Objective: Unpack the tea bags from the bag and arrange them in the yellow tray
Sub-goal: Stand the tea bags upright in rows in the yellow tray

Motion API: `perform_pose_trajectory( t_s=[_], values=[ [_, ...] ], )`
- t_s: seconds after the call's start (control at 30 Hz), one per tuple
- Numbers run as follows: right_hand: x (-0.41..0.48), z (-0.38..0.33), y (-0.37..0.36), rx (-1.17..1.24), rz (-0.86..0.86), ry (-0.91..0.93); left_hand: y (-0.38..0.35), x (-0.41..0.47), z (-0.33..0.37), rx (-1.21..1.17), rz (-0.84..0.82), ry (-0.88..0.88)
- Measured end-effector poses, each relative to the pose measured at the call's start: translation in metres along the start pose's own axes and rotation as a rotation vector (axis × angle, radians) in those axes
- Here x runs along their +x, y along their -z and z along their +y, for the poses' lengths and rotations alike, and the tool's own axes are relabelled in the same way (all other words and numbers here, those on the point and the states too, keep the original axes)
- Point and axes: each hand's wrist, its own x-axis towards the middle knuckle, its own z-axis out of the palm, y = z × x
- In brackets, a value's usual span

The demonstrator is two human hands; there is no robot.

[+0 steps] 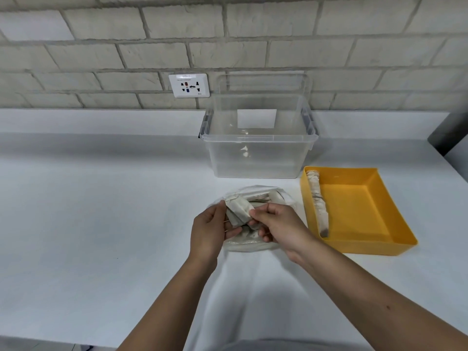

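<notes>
A clear plastic bag holding several white tea bags lies on the white counter in front of me. Both hands hold a small bunch of tea bags just above it. My left hand grips the bunch from the left, thumb on top. My right hand pinches its right edge. To the right sits the yellow tray, with a row of tea bags standing along its left wall.
A clear plastic storage bin stands behind the bag, against the brick wall. A wall socket is to the bin's left. A dark object sits at the far right edge of the white counter.
</notes>
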Motion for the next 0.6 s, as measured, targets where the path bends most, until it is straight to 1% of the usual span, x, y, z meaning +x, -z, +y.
perform_pose_trajectory(
  t_s=[0.23, 0.33, 0.43, 0.53, 0.6],
  values=[
    [-0.0001, -0.0014, 0.0006, 0.038, 0.014, 0.027, -0.0003, -0.0011, -0.0003, 0.056, 0.003, -0.074],
    [0.0001, -0.0003, 0.0001, 0.078, 0.035, 0.023, -0.0006, -0.0034, 0.0032, 0.017, -0.031, -0.037],
    [0.0014, 0.002, -0.0022, 0.096, 0.053, 0.018, -0.0026, -0.0029, 0.003, 0.06, -0.022, -0.05],
    [0.0014, 0.0042, -0.0028, 0.05, 0.042, 0.037, -0.0023, -0.0021, 0.0005, 0.056, 0.02, -0.057],
    [0.0025, 0.003, -0.0003, -0.02, 0.04, 0.096, 0.0022, 0.0, 0.0, 0.069, 0.054, -0.067]
  ],
)
